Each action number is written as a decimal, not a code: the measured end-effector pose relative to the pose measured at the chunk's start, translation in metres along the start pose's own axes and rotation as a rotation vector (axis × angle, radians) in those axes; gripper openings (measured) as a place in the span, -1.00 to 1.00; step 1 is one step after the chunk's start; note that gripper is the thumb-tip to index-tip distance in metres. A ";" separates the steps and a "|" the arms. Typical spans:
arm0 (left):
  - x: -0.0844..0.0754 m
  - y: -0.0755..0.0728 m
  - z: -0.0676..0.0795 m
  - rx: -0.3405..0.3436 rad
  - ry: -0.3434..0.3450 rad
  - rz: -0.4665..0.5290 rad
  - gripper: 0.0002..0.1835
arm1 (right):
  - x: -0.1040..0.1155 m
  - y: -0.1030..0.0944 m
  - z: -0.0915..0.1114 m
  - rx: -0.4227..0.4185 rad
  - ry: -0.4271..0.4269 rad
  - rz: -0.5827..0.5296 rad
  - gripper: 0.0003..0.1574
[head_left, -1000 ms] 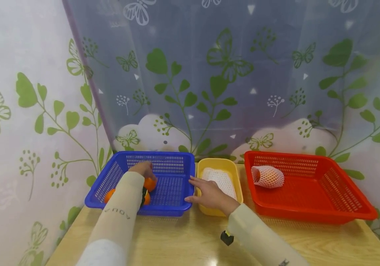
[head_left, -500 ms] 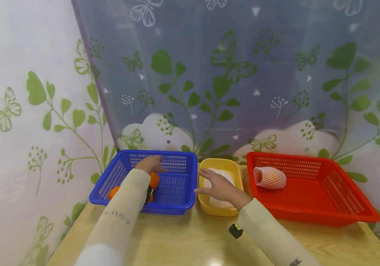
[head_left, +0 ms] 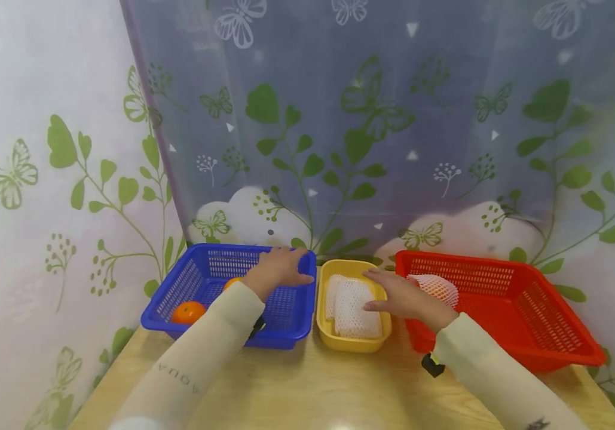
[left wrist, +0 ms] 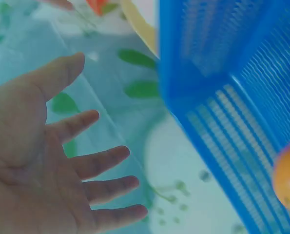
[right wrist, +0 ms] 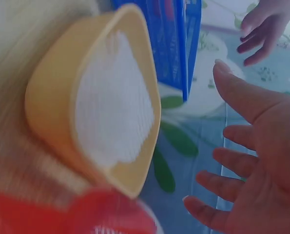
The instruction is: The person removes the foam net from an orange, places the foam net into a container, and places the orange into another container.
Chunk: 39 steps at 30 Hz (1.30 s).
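Note:
My left hand (head_left: 279,269) hovers over the right half of the blue basket (head_left: 309,298), fingers spread and nothing in them. Below its forearm, one orange (head_left: 188,312) sits in the basket's front left, and another orange (head_left: 230,282) is partly hidden by the wrist. My right hand (head_left: 409,298) is above the gap between the yellow tub (head_left: 339,344) and the red basket (head_left: 528,352), palm bare in the right wrist view. White foam fruit nets (head_left: 358,306) lie in the tub. A fruit in a foam net (head_left: 440,289) rests in the red basket, partly covered by my hand.
All three containers stand in a row on a wooden table (head_left: 307,388), the yellow tub between the two baskets. Behind them hangs a printed curtain (head_left: 307,119) with leaves and butterflies. Dark wrist cameras sit under both sleeves.
My left hand has risen from beside an orange in the blue basket and moved right. My right hand has moved right, from the blue basket's rim across the yellow tub.

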<state>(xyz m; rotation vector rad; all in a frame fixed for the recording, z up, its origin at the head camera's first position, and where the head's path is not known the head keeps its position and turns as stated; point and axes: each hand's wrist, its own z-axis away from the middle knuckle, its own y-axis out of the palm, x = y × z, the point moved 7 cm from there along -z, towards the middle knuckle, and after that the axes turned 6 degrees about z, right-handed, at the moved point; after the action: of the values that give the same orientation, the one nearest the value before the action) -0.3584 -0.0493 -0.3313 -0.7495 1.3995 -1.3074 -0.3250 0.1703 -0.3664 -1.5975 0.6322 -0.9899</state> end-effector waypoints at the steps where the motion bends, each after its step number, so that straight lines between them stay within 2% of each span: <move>1: -0.007 0.001 0.001 0.000 0.016 -0.005 -0.22 | -0.005 -0.003 0.002 0.002 0.007 0.000 -0.02; 10: -0.072 0.018 0.009 -0.013 0.143 0.021 -0.22 | -0.050 -0.034 0.017 0.021 0.095 0.080 0.03; 15: -0.100 0.040 0.009 -0.032 0.179 0.014 -0.22 | -0.077 -0.037 0.016 0.057 0.142 0.072 0.07; 20: -0.124 0.062 0.008 -0.048 0.192 0.061 -0.22 | -0.112 -0.037 0.016 0.061 0.209 0.057 0.05; 26: -0.142 0.089 0.005 -0.065 0.200 0.119 -0.22 | -0.144 -0.023 0.018 0.131 0.306 0.004 0.05; 32: -0.152 0.105 -0.001 -0.102 0.219 0.151 -0.23 | -0.168 -0.007 0.025 0.194 0.405 -0.071 0.15; 39: -0.158 0.123 0.002 -0.076 0.231 0.172 -0.22 | -0.180 0.008 0.027 0.197 0.383 -0.123 0.18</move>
<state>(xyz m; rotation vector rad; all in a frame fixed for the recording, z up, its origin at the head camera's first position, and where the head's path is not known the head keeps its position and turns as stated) -0.2892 0.1223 -0.4074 -0.5265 1.6684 -1.2404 -0.3923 0.3290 -0.4246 -1.2941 0.6756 -1.4241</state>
